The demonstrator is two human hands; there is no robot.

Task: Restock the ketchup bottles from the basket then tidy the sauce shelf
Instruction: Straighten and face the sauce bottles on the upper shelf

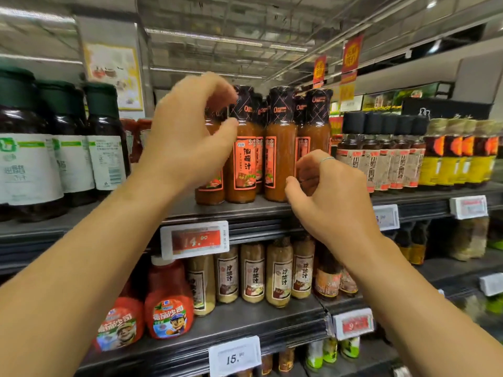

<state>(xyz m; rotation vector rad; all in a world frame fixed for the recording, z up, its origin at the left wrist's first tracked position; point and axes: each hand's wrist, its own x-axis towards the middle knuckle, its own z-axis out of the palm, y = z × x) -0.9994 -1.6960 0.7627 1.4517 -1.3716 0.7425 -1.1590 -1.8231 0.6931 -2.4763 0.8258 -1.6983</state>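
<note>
Ketchup bottles (168, 303), red squeeze type w/ cartoon labels, stand on lower shelf (245, 325) at left, beside tan dressing bottles (253, 273). Basket not in view. Both hands are up at the upper shelf (245, 210), in front of a cluster of orange sauce bottles (243, 159) w/ dark neck wraps. Left hand (187, 131): thumb and fingers curled in a narrow pinch at the neck of a front orange bottle; can't tell if it actually grips. Right hand (329, 191): fingers loosely curled, holding nothing, lower down just in front of the right-most orange bottles; ring on one finger. Dark jars (54, 148) w/ white labels sit far left, dark-capped bottles (381, 151) right. Price tags (194, 239) clip onto shelf edges.
</note>
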